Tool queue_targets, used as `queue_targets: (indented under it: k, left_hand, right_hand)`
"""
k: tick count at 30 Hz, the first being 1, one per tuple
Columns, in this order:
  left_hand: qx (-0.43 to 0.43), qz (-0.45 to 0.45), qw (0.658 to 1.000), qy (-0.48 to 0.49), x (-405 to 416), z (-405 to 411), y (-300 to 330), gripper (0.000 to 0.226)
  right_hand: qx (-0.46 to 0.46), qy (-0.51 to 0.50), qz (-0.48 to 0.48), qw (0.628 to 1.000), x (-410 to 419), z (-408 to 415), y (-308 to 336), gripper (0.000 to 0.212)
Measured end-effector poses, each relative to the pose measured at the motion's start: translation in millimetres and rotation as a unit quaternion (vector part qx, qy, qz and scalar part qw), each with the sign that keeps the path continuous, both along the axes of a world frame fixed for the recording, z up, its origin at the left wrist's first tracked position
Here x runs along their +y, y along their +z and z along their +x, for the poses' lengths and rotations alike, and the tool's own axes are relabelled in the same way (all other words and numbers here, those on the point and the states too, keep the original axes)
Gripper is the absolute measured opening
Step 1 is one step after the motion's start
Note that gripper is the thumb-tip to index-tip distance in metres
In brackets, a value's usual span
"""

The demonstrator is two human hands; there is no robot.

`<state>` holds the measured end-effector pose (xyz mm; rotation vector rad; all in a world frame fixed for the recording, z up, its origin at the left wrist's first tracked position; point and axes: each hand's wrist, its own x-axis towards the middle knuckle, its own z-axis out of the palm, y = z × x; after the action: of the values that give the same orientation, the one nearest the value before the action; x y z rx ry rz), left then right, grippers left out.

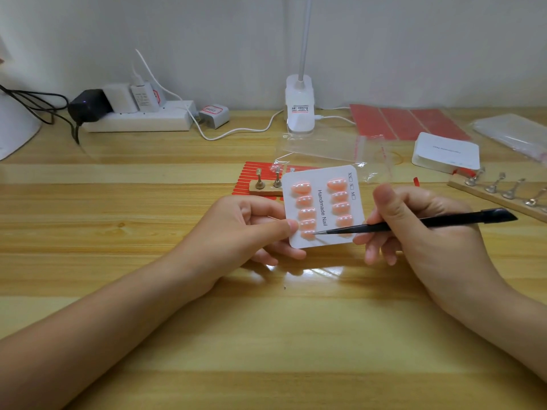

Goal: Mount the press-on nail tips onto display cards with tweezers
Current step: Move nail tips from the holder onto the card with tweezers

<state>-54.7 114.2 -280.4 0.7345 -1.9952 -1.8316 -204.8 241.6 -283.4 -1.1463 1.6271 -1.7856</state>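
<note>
While left hand holds card, tweezers touch nail tip.

Wooden surface against a pale wall

The surface is light wood with broad yellow and tan grain bands, glossy enough to carry a bright patch of reflected lamp light just below the grips. Behind it rises a plain off-white wall. Along the back edge, up and left of the grips, lies a white power strip with plugged-in adapters; straight beyond the grips a white lamp base clamps on, its thin stem rising out of view.
</note>
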Motion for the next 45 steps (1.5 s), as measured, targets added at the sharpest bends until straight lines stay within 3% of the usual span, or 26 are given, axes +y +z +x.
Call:
queue_targets:
  k: [7,10,14,17,19,21,22,25,28,45]
  left_hand:
    - [-0.003,0.004,1.0,0.01,1,-1,0,0.009]
    - [-0.007,0.004,1.0,0.015,1,-1,0,0.007]
    - [-0.012,0.004,1.0,0.024,1,-2,0,0.005]
    - [-0.019,-0.001,0.999,0.029,2,-3,0,0.006]
    - [-0.023,-0.005,0.999,0.026,2,-3,0,0.006]
    - [-0.024,-0.007,0.999,0.023,3,-3,0,0.006]
    - [-0.023,-0.008,0.999,0.024,3,-2,1,0.006]
    - [-0.02,-0.01,0.999,0.029,2,-2,1,0.007]
    - [-0.021,-0.006,0.999,0.03,3,-2,1,0.006]
    - [-0.016,-0.007,1.0,0.008,3,-2,2,0.009]
  right_hand:
    - [-0.031,0.003,-0.01,0.999,-1,2,0,0.038]
    - [0.001,0.01,-0.03,0.999,1,2,0,0.035]
    - [0.181,0.035,-0.087,0.979,4,2,-5,0.029]
    - [0.414,0.035,-0.106,0.903,7,0,-8,0.032]
    - [0.477,0.039,-0.105,0.872,8,-1,-11,0.039]
    - [0.441,0.024,-0.099,0.892,8,1,-9,0.035]
    - [0.379,0.018,-0.096,0.92,9,2,-7,0.034]
    - [0.075,0.019,-0.061,0.995,5,2,-1,0.035]
    - [-0.096,0.021,-0.005,0.995,1,-6,0,0.032]
    - [-0.098,0.052,0.027,0.993,-3,-6,-1,0.028]
